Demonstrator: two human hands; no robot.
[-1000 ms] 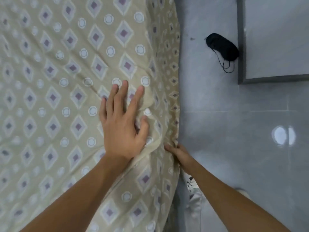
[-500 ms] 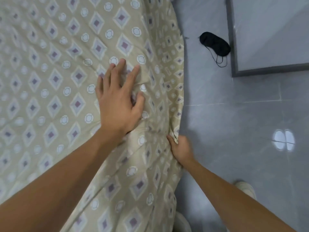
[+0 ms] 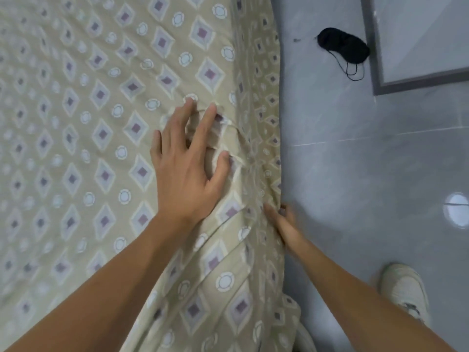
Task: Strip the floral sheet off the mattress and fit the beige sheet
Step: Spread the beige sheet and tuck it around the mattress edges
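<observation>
Blurred right hand (image 3: 284, 224) seemingly pinches beige sheet (image 3: 101, 123).

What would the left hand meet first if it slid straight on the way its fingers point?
The left hand, spread on the beige sheet, points up the bed: it would meet only the small ridge of bunched fabric at its fingertips, then more flat sheet as far as shown.

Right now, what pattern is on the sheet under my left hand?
Beige sheet with purple-centred diamonds and pale rings, clearest in the head view.
</observation>
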